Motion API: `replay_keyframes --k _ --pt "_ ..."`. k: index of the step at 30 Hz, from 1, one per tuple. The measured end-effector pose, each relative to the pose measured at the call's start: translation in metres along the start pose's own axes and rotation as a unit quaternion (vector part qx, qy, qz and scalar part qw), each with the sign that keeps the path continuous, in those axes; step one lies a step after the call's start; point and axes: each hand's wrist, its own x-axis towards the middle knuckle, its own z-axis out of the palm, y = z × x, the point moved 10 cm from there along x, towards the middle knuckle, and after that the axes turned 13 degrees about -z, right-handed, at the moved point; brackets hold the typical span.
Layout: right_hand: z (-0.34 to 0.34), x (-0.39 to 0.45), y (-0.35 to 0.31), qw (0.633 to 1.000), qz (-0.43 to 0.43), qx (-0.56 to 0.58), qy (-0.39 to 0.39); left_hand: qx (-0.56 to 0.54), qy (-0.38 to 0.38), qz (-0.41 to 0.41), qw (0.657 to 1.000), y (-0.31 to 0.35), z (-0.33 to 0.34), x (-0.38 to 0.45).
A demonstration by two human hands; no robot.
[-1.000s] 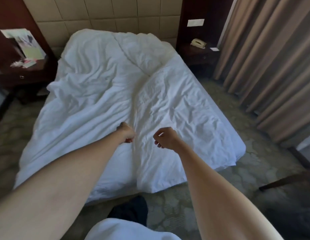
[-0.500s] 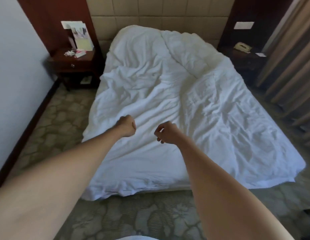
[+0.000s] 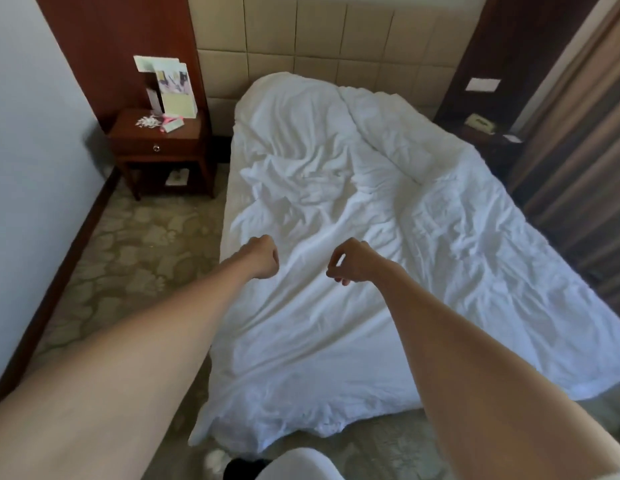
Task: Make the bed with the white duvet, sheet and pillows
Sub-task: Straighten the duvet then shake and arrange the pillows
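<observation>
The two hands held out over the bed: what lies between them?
Only rumpled white duvet shows between the left hand and the right hand in the head view; nothing else lies in that gap, and neither hand holds anything.

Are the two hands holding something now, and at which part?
Nothing visible: left hand and right hand are curled above the duvet, no fabric between fingers.

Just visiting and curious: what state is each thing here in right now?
Duvet: spread over the bed, wrinkled.
Left hand: fingers curled, holding nothing.
Right hand: fingers curled, holding nothing.
Nightstand drawer: closed.
Curtains: drawn.
Telephone: handset on cradle.
</observation>
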Motion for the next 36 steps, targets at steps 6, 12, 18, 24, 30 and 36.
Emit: replay_keyframes --k 6,12,18,24,30,36 --pt "0.004 0.099 -0.053 1.000 0.019 0.001 -0.007 0.023 -0.014 0.039 0.999 -0.029 -0.065 0.064" --pt "-0.030 0.198 -0.140 0.999 -0.002 -0.025 0.025 0.048 0.026 0.065 0.996 -0.055 -0.175 0.142" --pt "-0.046 0.248 -0.131 0.994 0.084 -0.033 0.055 0.056 -0.011 0.155 0.986 -0.026 -0.207 0.219" --pt "-0.038 0.318 -0.133 0.980 0.174 0.019 0.092 0.095 -0.035 0.216 0.971 -0.031 -0.239 0.309" --pt "-0.057 0.402 -0.181 0.966 0.212 0.069 0.132 0.123 -0.041 0.261 0.957 -0.037 -0.315 0.389" --pt "-0.088 0.469 -0.197 0.955 0.250 0.059 0.148 0.092 -0.090 0.320 0.939 -0.013 -0.346 0.441"
